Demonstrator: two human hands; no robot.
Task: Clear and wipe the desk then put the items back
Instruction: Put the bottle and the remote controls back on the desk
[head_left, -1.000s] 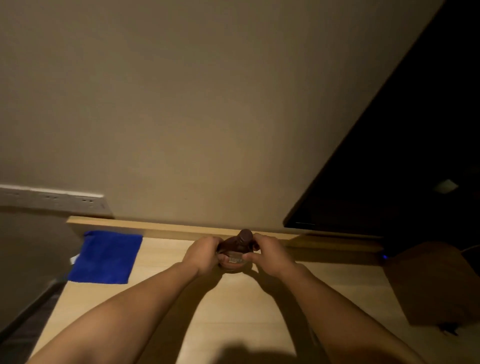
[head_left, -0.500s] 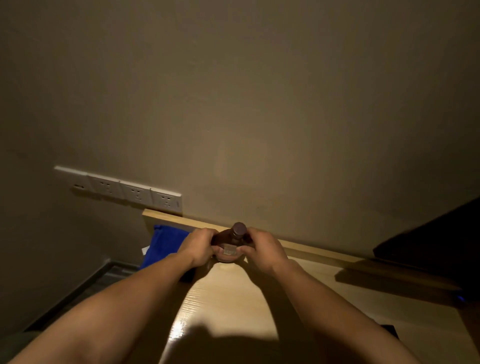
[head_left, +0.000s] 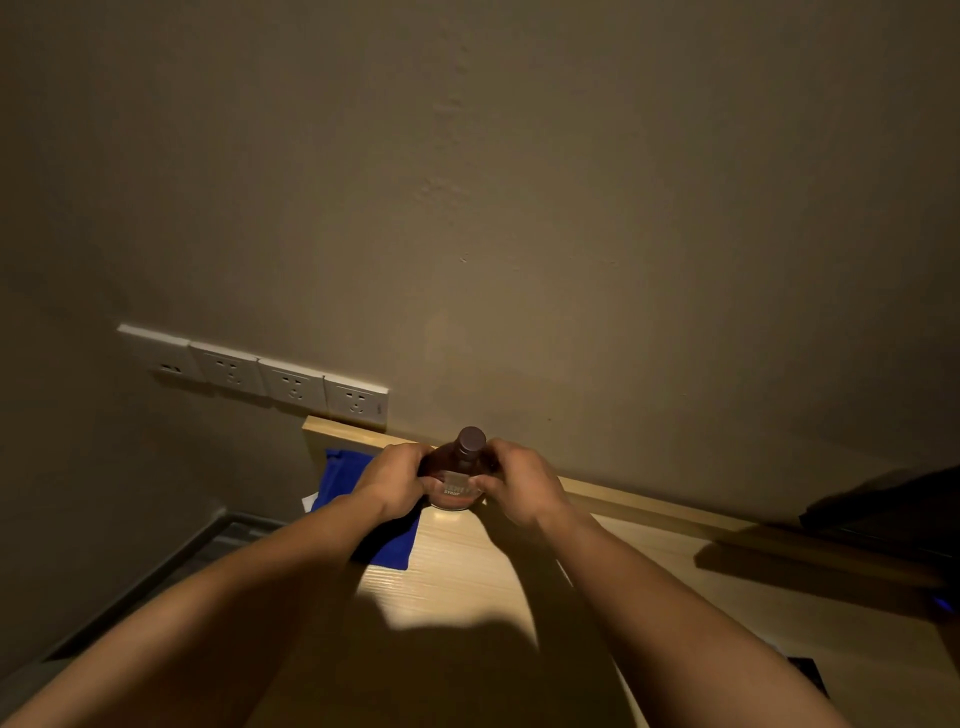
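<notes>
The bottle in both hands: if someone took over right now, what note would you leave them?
Left hand and right hand: both closed around the brown bottle, one on each side.
Bottle: upright, cap on, at the back of the desk near the wall; whether its base touches the wood cannot be told.
Blue cloth: lying flat on the desk's left end, partly under the left arm.
Done: most of the desk in view is bare.
Left: whether wiping is finished cannot be told; set the bottle down, return the other items.

One bottle (head_left: 459, 470), one cloth (head_left: 340, 475) (blue), four sockets (head_left: 291, 385).
</notes>
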